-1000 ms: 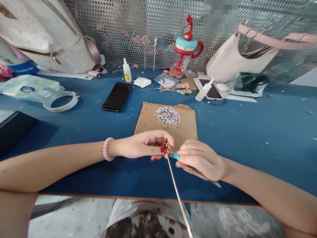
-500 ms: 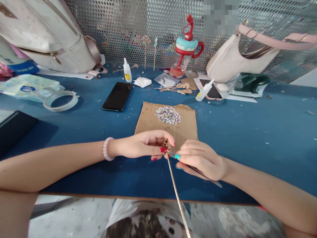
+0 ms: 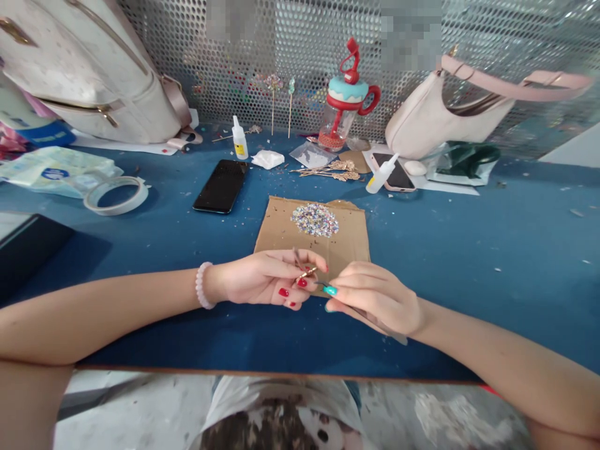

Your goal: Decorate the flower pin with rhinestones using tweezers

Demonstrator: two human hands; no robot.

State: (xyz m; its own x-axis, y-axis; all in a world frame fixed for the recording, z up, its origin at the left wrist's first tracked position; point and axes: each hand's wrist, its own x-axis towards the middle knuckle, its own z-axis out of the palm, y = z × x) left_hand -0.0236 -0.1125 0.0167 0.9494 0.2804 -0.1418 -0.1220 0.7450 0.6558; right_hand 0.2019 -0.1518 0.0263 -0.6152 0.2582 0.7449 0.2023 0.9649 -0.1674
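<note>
My left hand [image 3: 267, 278], with red nails and a pale bead bracelet at the wrist, pinches a gold hair stick [image 3: 308, 273] between thumb and fingers. The stick is seen nearly end-on and fingers cover part of it. Just to the right, my right hand [image 3: 377, 297], with turquoise nails, is closed on tweezers [image 3: 397, 337]. Their tip points toward the left fingers; I cannot tell whether it touches anything. Behind both hands lies a cardboard sheet [image 3: 272, 234] bearing a pile of small glittering rhinestones [image 3: 315, 220].
A black phone [image 3: 220, 186], a glue bottle [image 3: 239, 140] and a tape roll [image 3: 116, 195] are at left. Further back lie more gold hair sticks [image 3: 328, 170], a second glue bottle [image 3: 382, 174] and another phone [image 3: 398, 178]. A red-lidded cup [image 3: 344, 109] stands by the perforated metal panel.
My left hand has turned the hair stick, so its long shaft no longer extends down toward me. The left fingers have shifted around it; the tweezers stay close by in my right hand.
</note>
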